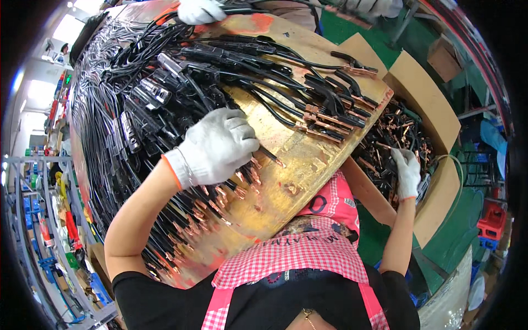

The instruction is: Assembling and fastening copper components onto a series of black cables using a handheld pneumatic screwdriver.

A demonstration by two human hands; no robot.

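Note:
My left hand point(220, 146), in a white glove with an orange cuff, is closed around a black cable point(268, 154) whose stripped copper end sticks out past the fingers. Beneath it a thick bundle of black cables point(165, 192) lies on the table, many with bare copper strands at their ends. On the right, my right hand point(407, 173), also gloved, reaches into a cardboard box point(426, 93) of black and copper electrode holders point(396, 124). Its fingertips pinch a copper-coloured part, apparently an electrode holder point(383, 146); the rest of that piece is hard to make out.
Finished-looking cables with copper-jawed electrode holders point(324, 124) lie along the table's point(286, 190) right edge. Across the table, a co-worker's gloved hand point(201, 11) rests by the cables. Red crates point(491, 220) stand at the far right, a metal rack point(44, 242) at the left.

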